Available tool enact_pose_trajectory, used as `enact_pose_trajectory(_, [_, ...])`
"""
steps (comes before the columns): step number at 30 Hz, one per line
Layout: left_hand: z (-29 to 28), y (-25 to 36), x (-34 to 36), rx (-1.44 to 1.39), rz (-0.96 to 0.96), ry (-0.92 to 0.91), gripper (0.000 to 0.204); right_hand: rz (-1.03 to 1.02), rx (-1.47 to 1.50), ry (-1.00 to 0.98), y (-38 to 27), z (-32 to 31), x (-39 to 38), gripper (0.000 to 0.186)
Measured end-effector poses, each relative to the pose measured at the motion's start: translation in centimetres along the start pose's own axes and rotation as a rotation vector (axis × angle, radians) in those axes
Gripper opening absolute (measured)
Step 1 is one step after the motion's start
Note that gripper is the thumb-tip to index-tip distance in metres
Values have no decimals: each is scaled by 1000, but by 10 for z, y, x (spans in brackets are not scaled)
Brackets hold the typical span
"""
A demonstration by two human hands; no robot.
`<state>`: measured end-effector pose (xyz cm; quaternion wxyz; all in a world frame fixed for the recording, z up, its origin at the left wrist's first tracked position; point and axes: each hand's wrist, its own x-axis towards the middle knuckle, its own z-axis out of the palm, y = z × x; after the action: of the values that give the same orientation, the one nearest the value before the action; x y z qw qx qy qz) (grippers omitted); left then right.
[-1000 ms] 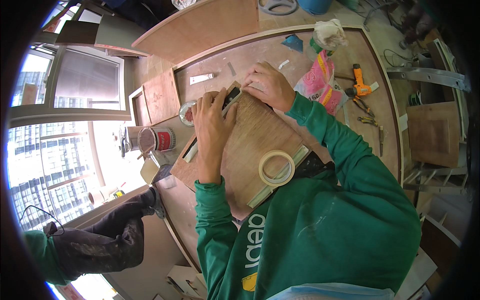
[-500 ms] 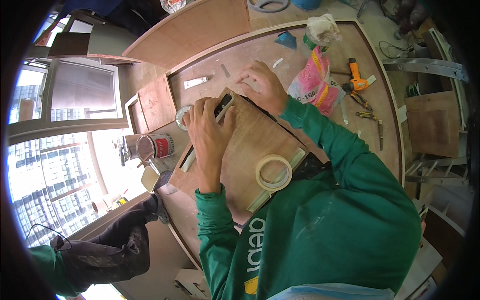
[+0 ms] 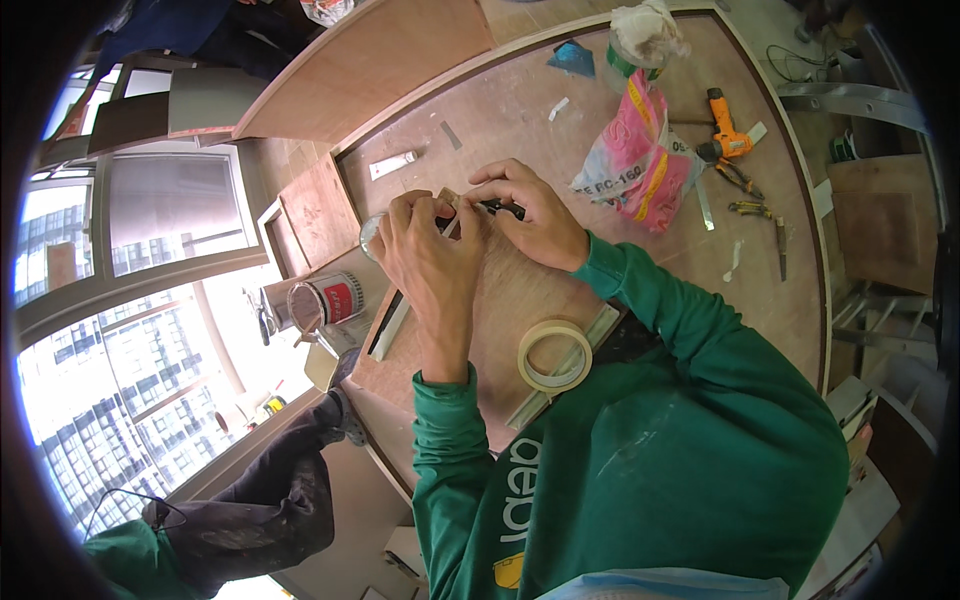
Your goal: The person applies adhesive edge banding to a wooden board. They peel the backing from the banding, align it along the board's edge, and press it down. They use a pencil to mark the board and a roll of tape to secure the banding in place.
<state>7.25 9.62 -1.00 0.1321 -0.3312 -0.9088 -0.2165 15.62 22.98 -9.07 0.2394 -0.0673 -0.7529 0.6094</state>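
Note:
A plywood board (image 3: 505, 290) lies close in front of me, with pale and black strips (image 3: 390, 325) along its edges. My left hand (image 3: 428, 255) has its fingers curled over the board's top corner, at a narrow strip. My right hand (image 3: 530, 215) is bent at the same corner, fingertips pressed close to the left ones over a dark piece; what they pinch is hidden. A roll of masking tape (image 3: 550, 380) lies flat on the board's lower part. Just beyond my left fingers is a round clear container (image 3: 371, 230), partly hidden.
A pink bag (image 3: 640, 150), orange power tool (image 3: 725, 130), pliers (image 3: 750, 208) and white tube (image 3: 393, 164) lie on the framed panel beyond. A paint can (image 3: 340, 297) is at left. A co-worker's dark-trousered leg (image 3: 270, 515) is lower left; another person (image 3: 200, 30) is top left, behind boards.
My right hand has come down and closed in beside my left fingers at the corner, after lifting slightly half a second ago. The view has shifted a little.

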Motion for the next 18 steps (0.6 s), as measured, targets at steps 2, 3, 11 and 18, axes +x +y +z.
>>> enact_pose_trajectory(2, [3, 1, 0, 14, -2, -14, 19, 5, 20, -12, 0, -2, 0, 46])
enact_pose_trajectory(3, [5, 0, 2, 22, 9, -6, 18, 16, 34, -21, -2, -3, 1, 46])
enact_pose_trajectory(11, [13, 2, -7, -43, -28, 27, 12, -21, -66, -49, -6, -6, 4, 47])
enact_pose_trajectory(18, [20, 3, -20, -75, -49, 146, 13, 50, 63, -105, -2, -5, 9, 46])
